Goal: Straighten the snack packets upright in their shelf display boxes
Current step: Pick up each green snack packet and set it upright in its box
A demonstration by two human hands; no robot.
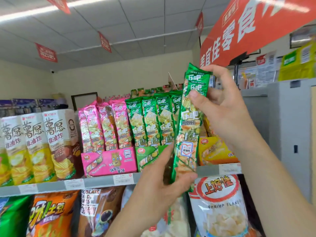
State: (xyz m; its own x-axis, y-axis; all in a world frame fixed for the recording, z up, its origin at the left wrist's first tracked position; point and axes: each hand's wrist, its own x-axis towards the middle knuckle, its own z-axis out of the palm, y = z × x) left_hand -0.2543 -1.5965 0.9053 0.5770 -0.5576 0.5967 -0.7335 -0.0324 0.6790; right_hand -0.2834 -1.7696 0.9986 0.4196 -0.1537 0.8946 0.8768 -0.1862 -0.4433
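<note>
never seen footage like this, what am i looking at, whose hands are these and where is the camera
There is no machine: a person wears one camera on the head, so the single picture looks out over their own two bare hands. The left hand grips the bottom of a long green packet and the right hand pinches it near the top, holding it roughly upright in front of a shop shelf. On that shelf stand a green display box of matching packets and a pink display box beside it.
</note>
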